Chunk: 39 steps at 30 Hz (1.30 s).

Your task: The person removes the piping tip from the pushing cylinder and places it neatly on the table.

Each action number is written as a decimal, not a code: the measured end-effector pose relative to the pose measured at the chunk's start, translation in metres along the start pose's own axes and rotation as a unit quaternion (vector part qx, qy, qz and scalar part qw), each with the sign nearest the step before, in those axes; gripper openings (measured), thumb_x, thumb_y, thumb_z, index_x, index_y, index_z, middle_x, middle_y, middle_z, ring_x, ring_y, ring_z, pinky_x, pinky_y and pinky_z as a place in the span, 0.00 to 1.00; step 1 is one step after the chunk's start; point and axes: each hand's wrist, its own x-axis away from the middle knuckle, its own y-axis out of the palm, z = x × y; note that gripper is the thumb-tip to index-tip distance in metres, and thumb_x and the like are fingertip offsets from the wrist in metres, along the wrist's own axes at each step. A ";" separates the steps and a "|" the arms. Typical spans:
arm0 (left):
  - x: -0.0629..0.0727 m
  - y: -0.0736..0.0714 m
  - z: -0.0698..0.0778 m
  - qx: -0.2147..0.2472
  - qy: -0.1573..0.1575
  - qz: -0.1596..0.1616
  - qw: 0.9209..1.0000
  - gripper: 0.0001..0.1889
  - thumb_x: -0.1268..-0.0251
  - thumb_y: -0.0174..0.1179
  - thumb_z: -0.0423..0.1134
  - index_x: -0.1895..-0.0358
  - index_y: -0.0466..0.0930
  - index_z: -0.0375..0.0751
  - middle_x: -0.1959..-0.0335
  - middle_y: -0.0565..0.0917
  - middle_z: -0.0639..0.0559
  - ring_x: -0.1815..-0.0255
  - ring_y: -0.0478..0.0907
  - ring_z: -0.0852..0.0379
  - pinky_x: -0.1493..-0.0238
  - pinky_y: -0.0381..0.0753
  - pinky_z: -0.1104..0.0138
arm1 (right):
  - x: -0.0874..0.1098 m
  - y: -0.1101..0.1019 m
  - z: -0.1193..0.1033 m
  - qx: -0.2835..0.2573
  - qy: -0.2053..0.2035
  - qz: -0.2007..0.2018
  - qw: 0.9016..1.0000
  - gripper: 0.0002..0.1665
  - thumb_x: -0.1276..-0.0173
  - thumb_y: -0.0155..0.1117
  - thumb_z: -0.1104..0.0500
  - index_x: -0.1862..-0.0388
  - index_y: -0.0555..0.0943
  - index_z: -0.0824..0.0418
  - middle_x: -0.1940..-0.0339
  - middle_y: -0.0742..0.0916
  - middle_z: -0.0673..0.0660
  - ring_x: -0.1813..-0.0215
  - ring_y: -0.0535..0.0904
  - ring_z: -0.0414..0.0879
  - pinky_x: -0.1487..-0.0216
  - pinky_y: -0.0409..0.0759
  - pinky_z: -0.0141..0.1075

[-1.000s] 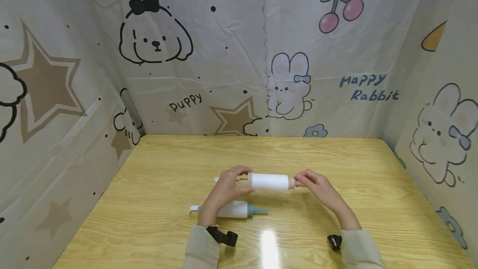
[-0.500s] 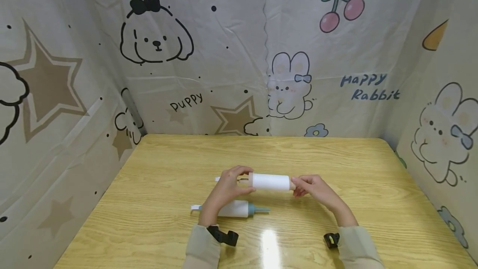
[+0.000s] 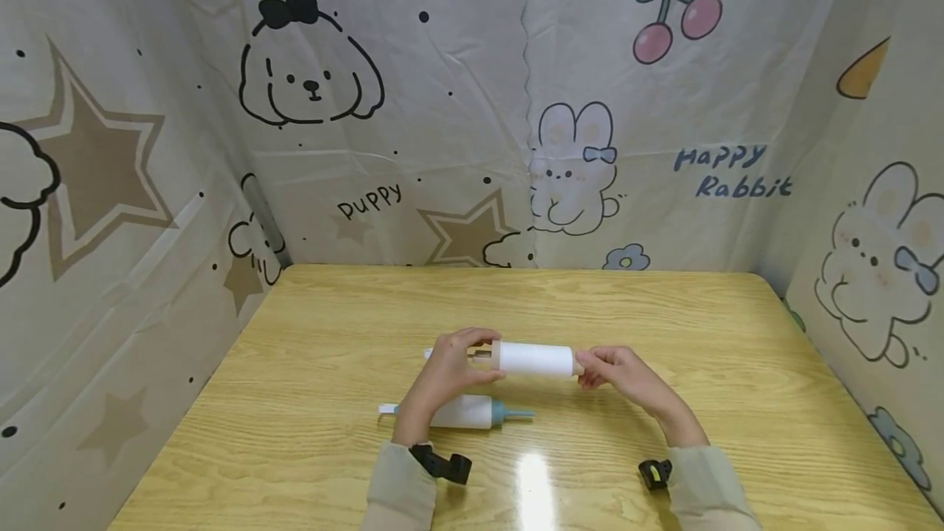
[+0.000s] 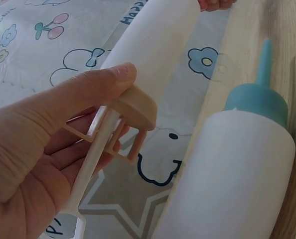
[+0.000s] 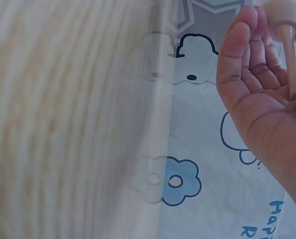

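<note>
A large syringe with a white barrel and beige ends is held level above the table between both hands. My left hand grips its beige rear collar, thumb on one side and fingers on the other. A thin plunger rod runs back past the left palm. At the front end, my right hand pinches the beige nozzle cap, and the narrow nozzle points along its palm. A second syringe with a teal cap lies on the table, partly hidden behind the left wrist.
The wood-grain table is bounded at the back and sides by printed cloth. A black wrist camera sits on the left forearm and another black camera on the right.
My right hand has shifted slightly left, from the nozzle to the beige cap, with its fingers now curled beneath. The left hand and the teal-capped syringe have stayed in place.
</note>
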 end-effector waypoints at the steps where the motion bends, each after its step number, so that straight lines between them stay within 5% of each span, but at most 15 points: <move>1: 0.000 0.000 0.000 -0.003 0.004 0.001 1.000 0.25 0.48 0.74 0.37 0.44 0.81 0.38 0.47 0.85 0.43 0.53 0.86 0.49 0.53 0.87 0.63 | 0.000 0.000 0.000 0.000 -0.002 -0.002 1.000 0.25 0.21 0.49 0.52 0.58 0.81 0.74 0.63 0.86 0.69 0.63 0.84 0.46 0.56 0.86 0.42; 21: 0.001 0.000 -0.006 0.028 -0.016 0.002 0.999 0.25 0.47 0.74 0.38 0.45 0.81 0.37 0.47 0.85 0.41 0.48 0.85 0.44 0.47 0.85 0.56 | 0.002 0.003 -0.003 0.014 -0.017 0.016 1.000 0.18 0.26 0.59 0.53 0.50 0.77 0.69 0.51 0.84 0.64 0.48 0.82 0.45 0.43 0.82 0.43; 28: 0.003 -0.003 -0.006 0.031 -0.028 -0.006 0.999 0.25 0.47 0.74 0.39 0.44 0.81 0.40 0.46 0.85 0.44 0.47 0.84 0.46 0.46 0.85 0.58 | 0.002 0.008 -0.001 0.045 -0.043 0.044 0.997 0.18 0.31 0.65 0.54 0.50 0.77 0.64 0.48 0.84 0.62 0.39 0.78 0.59 0.45 0.83 0.35; 34: 0.003 -0.004 -0.008 0.031 -0.023 -0.006 0.999 0.25 0.48 0.74 0.38 0.45 0.81 0.40 0.46 0.84 0.44 0.47 0.84 0.47 0.46 0.85 0.59 | 0.002 0.012 -0.002 0.110 -0.108 0.075 0.985 0.15 0.34 0.69 0.57 0.52 0.78 0.59 0.54 0.86 0.55 0.50 0.80 0.40 0.48 0.84 0.37; 39: 0.003 -0.004 -0.008 0.036 -0.022 -0.004 0.999 0.25 0.49 0.75 0.38 0.45 0.81 0.40 0.47 0.84 0.45 0.47 0.84 0.49 0.46 0.85 0.62 | 0.002 0.013 -0.005 0.133 -0.138 0.092 0.977 0.16 0.38 0.71 0.59 0.53 0.77 0.58 0.56 0.85 0.53 0.52 0.78 0.38 0.51 0.85 0.41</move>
